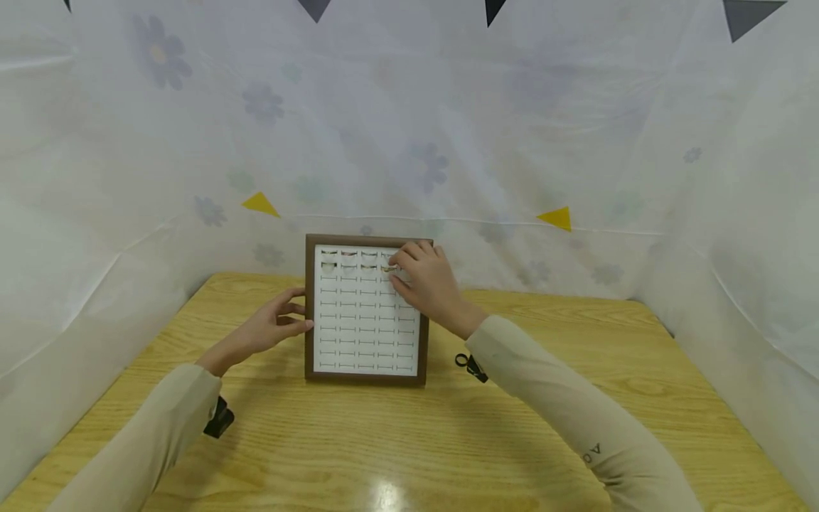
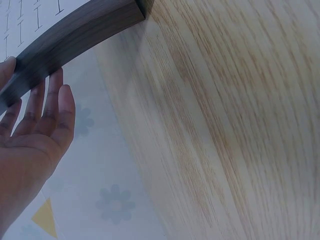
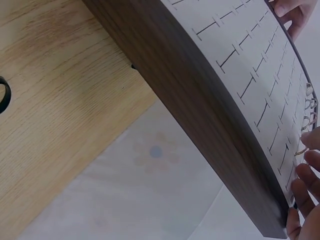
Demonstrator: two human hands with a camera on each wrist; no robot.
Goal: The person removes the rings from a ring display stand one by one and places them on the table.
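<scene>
Where right hand (image 1: 430, 281) covers ring tray (image 1: 310, 313), slots hidden

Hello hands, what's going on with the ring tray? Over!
Left hand open, fingers against the tray frame. Right hand pinching a ring at a second-row slot. Top rows hold rings. Nothing in the way.
</scene>
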